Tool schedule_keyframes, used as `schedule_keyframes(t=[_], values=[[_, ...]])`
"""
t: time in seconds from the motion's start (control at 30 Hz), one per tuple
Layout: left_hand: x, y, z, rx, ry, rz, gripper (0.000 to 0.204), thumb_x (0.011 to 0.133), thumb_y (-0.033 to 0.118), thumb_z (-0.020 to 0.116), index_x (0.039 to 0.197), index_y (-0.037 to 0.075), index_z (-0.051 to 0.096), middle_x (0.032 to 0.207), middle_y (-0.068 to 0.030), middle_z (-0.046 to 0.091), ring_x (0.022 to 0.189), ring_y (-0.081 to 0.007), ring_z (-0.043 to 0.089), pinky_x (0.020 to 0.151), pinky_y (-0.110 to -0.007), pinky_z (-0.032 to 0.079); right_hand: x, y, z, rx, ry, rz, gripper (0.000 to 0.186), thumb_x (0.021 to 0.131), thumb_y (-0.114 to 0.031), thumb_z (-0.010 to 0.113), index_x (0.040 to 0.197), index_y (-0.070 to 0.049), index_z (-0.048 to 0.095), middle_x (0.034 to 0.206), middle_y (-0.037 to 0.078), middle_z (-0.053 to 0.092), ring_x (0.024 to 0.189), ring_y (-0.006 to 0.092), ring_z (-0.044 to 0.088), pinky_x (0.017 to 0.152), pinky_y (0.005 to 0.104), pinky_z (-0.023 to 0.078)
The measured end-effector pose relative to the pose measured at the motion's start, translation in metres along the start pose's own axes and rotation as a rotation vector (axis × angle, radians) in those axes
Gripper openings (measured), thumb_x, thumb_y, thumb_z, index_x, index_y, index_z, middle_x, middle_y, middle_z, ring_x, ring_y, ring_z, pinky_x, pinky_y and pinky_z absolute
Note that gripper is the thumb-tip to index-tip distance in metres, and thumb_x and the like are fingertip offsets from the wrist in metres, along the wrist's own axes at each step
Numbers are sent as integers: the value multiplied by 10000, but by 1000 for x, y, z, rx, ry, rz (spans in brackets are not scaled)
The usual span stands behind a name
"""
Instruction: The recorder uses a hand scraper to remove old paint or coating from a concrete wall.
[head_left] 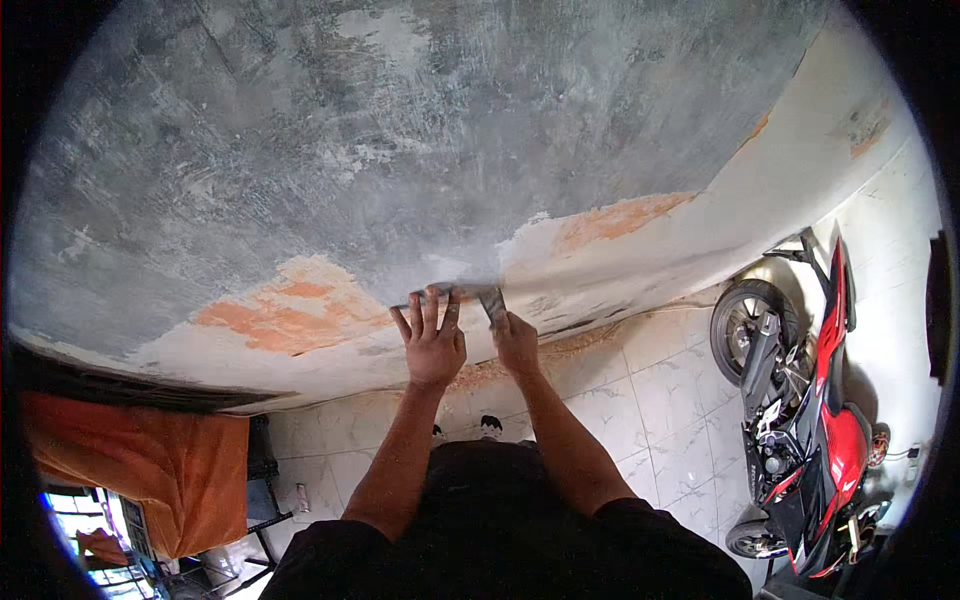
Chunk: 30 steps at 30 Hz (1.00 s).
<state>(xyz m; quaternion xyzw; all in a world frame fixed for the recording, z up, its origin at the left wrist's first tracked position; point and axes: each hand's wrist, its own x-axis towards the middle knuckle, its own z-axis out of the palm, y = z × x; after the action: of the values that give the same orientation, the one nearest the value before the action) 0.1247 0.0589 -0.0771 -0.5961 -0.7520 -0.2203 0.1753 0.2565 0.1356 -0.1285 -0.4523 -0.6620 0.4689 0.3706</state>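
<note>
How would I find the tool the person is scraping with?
Start at the big grey wall and go down to where its white and orange patches begin. Both hands press there, and the scraper sits in the right hand, beside the left hand. It is the only flat metal blade there.

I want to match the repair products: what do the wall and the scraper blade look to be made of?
Wall: apparently cement plaster, matte mottled grey, with flaking cream paint and orange patches beneath. Scraper blade: likely thin metal, dull grey, flat against the wall, gripped by the right hand and pressed by the left hand; too small to be sure.
</note>
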Motion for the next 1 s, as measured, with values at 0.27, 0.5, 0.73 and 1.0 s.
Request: schedule_keyframes(t=[0.27, 0.5, 0.73, 1.0], values=[[0, 1, -2, 13, 14, 15, 607, 795, 150, 530, 1380, 207, 378, 1480, -104, 183, 1351, -377, 165, 1058, -632, 92, 1, 0, 7, -87, 27, -115, 401, 945, -338, 457, 727, -14, 548, 539, 35, 472, 502, 112, 447, 487, 293, 387], [1, -2, -5, 25, -4, 0, 596, 801, 159, 521, 1379, 201, 380, 1484, -104, 183, 1349, -381, 173, 1063, -622, 87, 19, -63, 0, -6, -22, -127, 419, 945, -361, 437, 775, -8, 585, 595, 157, 549, 536, 285, 549, 534, 369, 430], [0, -2, -2, 20, -8, 26, 612, 789, 150, 519, 1383, 192, 374, 1488, -110, 162, 1359, -381, 143, 1059, -630, 78, 9, -34, 7, -15, -16, -40, 388, 939, -322, 459, 741, -6, 565, 577, 129, 538, 517, 240, 528, 518, 345, 424], [1, 4, -2, -20, 7, 35, 602, 771, 154, 537, 1358, 146, 405, 1484, -108, 174, 1357, -380, 147, 1047, -649, 85, 3, 26, 4, 68, -48, 59, 414, 946, -368, 433, 776, -15, 569, 550, 71, 494, 509, 130, 469, 506, 294, 399]])
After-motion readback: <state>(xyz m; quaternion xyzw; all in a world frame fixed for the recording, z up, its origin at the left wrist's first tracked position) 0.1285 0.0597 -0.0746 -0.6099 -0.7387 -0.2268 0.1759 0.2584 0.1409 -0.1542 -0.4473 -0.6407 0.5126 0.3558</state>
